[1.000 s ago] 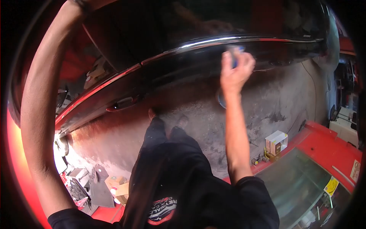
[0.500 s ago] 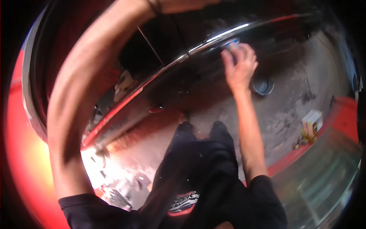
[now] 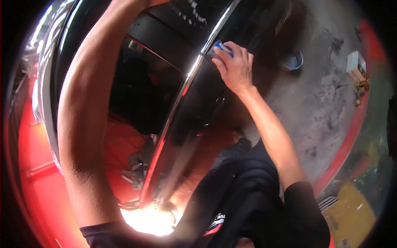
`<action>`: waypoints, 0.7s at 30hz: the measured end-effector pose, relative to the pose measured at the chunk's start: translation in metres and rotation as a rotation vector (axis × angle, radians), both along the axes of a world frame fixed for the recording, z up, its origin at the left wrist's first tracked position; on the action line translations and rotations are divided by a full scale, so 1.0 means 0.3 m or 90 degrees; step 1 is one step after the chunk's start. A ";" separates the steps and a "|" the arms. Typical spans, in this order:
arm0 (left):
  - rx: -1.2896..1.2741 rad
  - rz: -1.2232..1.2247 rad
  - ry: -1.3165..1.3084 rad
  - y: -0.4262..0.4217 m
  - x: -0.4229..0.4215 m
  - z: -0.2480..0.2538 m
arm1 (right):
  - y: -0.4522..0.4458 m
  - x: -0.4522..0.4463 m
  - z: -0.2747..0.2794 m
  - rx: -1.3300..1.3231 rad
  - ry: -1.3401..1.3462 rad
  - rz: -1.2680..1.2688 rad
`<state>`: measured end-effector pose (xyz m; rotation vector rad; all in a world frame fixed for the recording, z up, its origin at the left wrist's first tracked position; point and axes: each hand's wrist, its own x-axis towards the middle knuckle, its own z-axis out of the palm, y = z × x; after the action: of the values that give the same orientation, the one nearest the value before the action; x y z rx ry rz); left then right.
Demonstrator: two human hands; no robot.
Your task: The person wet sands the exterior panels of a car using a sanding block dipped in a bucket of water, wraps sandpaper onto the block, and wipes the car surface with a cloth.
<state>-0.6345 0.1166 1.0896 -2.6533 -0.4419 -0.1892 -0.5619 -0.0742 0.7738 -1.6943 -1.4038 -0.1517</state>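
My right hand [image 3: 236, 68] is closed around a small blue block [image 3: 223, 48] with a pale, clear-looking front edge; its exact kind I cannot make out. The block is at the shiny ridge of a glossy black car body panel [image 3: 194, 99], close to a dark vertical seam. Whether it presses on the surface is hard to tell. My left arm [image 3: 84, 111] reaches up over the black bodywork, and its hand lies beyond the top edge of the view.
A bucket [image 3: 292, 61] stands on the grey, stained floor [image 3: 318, 103] to the right. Farther right are a white and yellow box [image 3: 356, 68] and a red strip [image 3: 349, 142]. Bright light glares at the lower left, near red bodywork [image 3: 41, 165].
The view has turned, so the panel's ridge now runs more steeply. My right hand, still holding the blue block, appears closer to the seam along the ridge.
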 end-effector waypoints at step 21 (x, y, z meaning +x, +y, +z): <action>0.132 -0.142 -0.065 0.082 -0.214 0.051 | 0.053 -0.028 -0.031 0.074 0.113 -0.070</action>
<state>-0.6988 0.1412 1.1050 -2.4913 -0.1480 -0.4173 -0.5703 -0.0582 0.7645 -1.6471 -1.1510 -0.1378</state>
